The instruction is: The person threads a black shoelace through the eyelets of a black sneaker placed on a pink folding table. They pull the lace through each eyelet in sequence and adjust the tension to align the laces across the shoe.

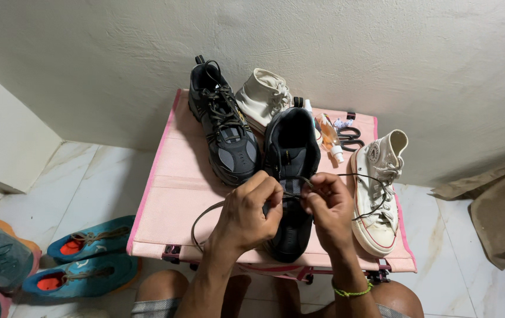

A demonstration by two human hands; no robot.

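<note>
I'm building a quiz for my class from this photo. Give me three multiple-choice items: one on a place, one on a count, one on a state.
1. Where do the scissors lie?
A. on the floor
B. at the table's far edge, by the wall
C. inside a shoe

2. How many white shoes are on the table?
A. two
B. four
C. none

3. What is the state of the black shoe under the hands?
A. boxed
B. lace loose, being handled
C. upside down

Answers:
1 B, they sit behind the spray bottle.
2 A, one white shoe lies at the back, one stands at the right.
3 B, the left hand and right hand pinch the lace.
</note>
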